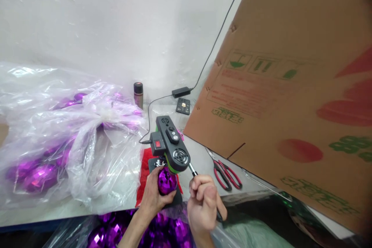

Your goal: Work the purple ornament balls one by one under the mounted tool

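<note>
My left hand (153,195) is closed around a shiny purple faceted ball (166,181), holding it under the head of a small dark grey and green benchtop machine (171,143) with a red switch. My right hand (203,205) is closed on the machine's metal lever handle (193,171) at its right side. The machine stands on a red cloth (144,170) on the white table (200,155).
A clear plastic bag (58,131) of purple balls lies to the left; more purple balls (162,232) sit below the table edge. Red-handled scissors (225,174) lie right of the machine. A large cardboard sheet (290,85) leans at right. A spray can (138,95), power adapter (181,92) and black pad (183,105) stand behind.
</note>
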Tool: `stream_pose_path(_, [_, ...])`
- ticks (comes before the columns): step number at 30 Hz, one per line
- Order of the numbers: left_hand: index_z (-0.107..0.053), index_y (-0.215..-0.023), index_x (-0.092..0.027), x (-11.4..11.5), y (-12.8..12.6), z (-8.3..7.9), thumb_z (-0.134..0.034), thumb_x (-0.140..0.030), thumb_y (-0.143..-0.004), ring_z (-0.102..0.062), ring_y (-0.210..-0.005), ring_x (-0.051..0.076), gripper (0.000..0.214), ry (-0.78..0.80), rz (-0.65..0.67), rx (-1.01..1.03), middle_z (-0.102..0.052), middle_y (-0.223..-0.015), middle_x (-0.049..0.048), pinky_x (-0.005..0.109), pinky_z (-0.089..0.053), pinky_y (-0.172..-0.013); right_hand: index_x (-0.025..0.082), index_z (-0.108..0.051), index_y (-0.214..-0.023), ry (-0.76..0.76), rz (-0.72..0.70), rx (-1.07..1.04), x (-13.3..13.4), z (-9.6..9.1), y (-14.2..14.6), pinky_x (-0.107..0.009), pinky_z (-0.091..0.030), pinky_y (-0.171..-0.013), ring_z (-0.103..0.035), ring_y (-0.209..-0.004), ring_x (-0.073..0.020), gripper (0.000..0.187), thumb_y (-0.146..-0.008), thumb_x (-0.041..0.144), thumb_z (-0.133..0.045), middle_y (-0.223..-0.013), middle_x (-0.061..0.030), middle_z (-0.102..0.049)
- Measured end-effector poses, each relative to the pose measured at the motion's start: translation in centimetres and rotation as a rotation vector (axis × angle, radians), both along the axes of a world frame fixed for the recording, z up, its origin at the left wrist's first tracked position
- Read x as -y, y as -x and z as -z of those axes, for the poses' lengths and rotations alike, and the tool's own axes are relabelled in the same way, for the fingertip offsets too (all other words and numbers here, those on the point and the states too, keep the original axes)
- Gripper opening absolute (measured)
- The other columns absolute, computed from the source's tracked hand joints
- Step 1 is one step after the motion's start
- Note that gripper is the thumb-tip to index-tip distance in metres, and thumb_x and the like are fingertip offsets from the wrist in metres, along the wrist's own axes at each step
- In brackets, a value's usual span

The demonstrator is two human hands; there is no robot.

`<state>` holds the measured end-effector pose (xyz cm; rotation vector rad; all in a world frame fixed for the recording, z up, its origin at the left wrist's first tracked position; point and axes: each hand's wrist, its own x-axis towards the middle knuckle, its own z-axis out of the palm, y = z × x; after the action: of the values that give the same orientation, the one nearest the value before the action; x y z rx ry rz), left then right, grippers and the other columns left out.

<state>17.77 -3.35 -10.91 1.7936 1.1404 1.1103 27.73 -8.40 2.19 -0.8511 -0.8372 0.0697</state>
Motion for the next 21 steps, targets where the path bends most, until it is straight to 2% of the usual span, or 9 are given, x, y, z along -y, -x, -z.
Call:
stream_pose_path(5, [-0.059, -0.134, -0.014, -0.1, -0.2, 0.3, -0.080, -0.039, -0.066, -0.071, -0.120, 0.042, 0.076, 0.011, -0.009, 0.026, -0.073, -0.127, 0.0202, 0.063, -0.056, -0.106, 0.020, -0.045, -0.059, -0.017, 0.001, 0.017, 0.0, 1.0, 0.1, -0.023, -0.036, -0.048, -0.048, -0.053, -0.0100, 0.051, -0.109, 0.029, -0.048, -0.061, 0.0038, -0.049])
stream_pose_path(10, [-0.059, -0.135, -0.014, -0.1, -0.1, 0.4, -0.081, -0.038, -0.066, -0.070, -0.121, 0.042, 0.076, 0.027, -0.011, 0.014, -0.073, -0.128, 0.0203, 0.064, -0.055, -0.106, 0.021, -0.047, -0.062, -0.032, 0.004, 0.050, 0.0, 3.3, 0.4, -0.024, -0.043, -0.052, -0.053, -0.056, -0.0107, 0.049, -0.111, 0.028, -0.044, -0.066, 0.0026, -0.054])
stream_pose_path(13, [-0.060, -0.136, -0.014, -0.1, 0.0, 0.4, -0.081, -0.037, -0.065, -0.070, -0.121, 0.041, 0.077, 0.038, -0.014, 0.003, -0.073, -0.128, 0.0195, 0.063, -0.056, -0.106, 0.021, -0.049, -0.063, -0.019, 0.017, 0.073, 0.2, 4.9, 0.2, -0.023, -0.046, -0.055, -0.055, -0.058, -0.0108, 0.051, -0.112, 0.034, -0.043, -0.068, 0.0019, -0.057])
stream_pose_path(15, [-0.060, -0.136, -0.014, -0.2, 0.0, 0.5, -0.081, -0.037, -0.066, -0.071, -0.120, 0.040, 0.076, 0.031, -0.024, 0.004, -0.073, -0.126, 0.0187, 0.062, -0.056, -0.106, 0.020, -0.053, -0.062, 0.016, 0.010, 0.102, 0.4, 5.3, -0.1, -0.024, -0.047, -0.055, -0.057, -0.058, -0.0116, 0.053, -0.111, 0.040, -0.048, -0.071, 0.0001, -0.061])
stream_pose_path(18, [-0.061, -0.135, -0.013, -0.3, 0.0, 0.5, -0.082, -0.037, -0.065, -0.072, -0.118, 0.040, 0.076, 0.018, -0.020, 0.016, -0.074, -0.124, 0.0184, 0.062, -0.057, -0.105, 0.021, -0.053, -0.062, 0.072, 0.005, 0.122, 0.7, 3.6, -0.7, -0.026, -0.045, -0.053, -0.056, -0.057, -0.0123, 0.052, -0.110, 0.040, -0.051, -0.069, -0.0011, -0.060])
stream_pose_path(21, [-0.060, -0.136, -0.016, -0.4, 0.0, 0.4, -0.083, -0.037, -0.066, -0.071, -0.120, 0.040, 0.076, 0.035, 0.002, 0.029, -0.073, -0.128, 0.0174, 0.062, -0.055, -0.107, 0.021, -0.050, -0.063, 0.145, 0.000, 0.107, 0.6, -0.5, -1.0, -0.025, -0.041, -0.055, -0.055, -0.059, -0.0123, 0.050, -0.111, 0.035, -0.051, -0.063, 0.0012, -0.053])
